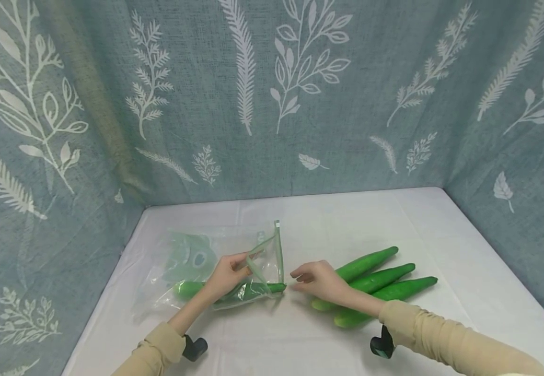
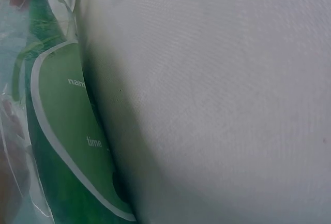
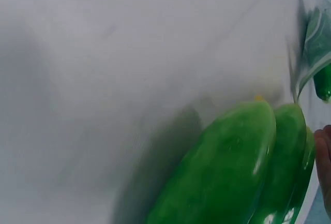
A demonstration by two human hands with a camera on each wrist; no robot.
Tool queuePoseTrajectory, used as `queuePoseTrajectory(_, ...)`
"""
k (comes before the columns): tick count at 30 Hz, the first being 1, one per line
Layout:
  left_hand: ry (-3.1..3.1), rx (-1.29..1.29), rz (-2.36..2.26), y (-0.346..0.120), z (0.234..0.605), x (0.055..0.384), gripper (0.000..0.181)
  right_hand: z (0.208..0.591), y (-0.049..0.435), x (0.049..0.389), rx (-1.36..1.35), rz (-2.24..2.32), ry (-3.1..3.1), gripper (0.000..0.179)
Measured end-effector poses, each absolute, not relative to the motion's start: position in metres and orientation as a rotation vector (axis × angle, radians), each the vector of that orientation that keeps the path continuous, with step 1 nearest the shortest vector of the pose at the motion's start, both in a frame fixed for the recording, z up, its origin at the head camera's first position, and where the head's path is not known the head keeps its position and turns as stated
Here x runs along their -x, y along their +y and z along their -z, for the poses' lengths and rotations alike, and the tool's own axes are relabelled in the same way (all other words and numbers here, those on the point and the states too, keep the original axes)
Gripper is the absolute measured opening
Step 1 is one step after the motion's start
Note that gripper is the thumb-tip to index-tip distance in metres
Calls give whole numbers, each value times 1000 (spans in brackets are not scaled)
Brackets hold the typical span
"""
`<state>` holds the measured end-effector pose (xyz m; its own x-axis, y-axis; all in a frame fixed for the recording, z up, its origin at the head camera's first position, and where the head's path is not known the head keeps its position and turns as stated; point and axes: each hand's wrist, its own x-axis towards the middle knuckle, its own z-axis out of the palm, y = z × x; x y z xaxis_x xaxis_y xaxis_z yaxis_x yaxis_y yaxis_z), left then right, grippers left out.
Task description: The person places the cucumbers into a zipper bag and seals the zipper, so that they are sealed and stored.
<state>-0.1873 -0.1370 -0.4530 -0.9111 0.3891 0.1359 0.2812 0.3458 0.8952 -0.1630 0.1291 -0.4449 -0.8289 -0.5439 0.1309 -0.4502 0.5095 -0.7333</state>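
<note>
A clear zip bag (image 1: 156,279) with a green printed patch lies on the left half of the table. Inside it is a green cucumber (image 1: 189,288), its narrow tip right at the bag's mouth. My left hand (image 1: 227,274) pinches the bag near its mouth, which stands raised. In the left wrist view the bag's printed label (image 2: 62,105) lies over green. To the right of the mouth hovers my right hand (image 1: 321,282), fingers loosely bent and holding nothing. Beneath and beyond that hand lie three cucumbers (image 1: 389,279) side by side. Their thick ends (image 3: 227,157) show in the right wrist view.
A white cloth (image 1: 342,219) covers the table. Blue-grey curtains (image 1: 262,156) with white leaf patterns hang behind it and along both sides. A dark wrist mount (image 1: 195,349) sits below the left cuff, and another mount (image 1: 382,344) below the right.
</note>
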Motion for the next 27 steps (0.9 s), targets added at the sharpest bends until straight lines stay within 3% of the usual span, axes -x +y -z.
queuePoseTrajectory(27, 2501, -628, -1655, -136, 458, 188, 39, 432, 174, 175, 816, 1138, 2727, 32)
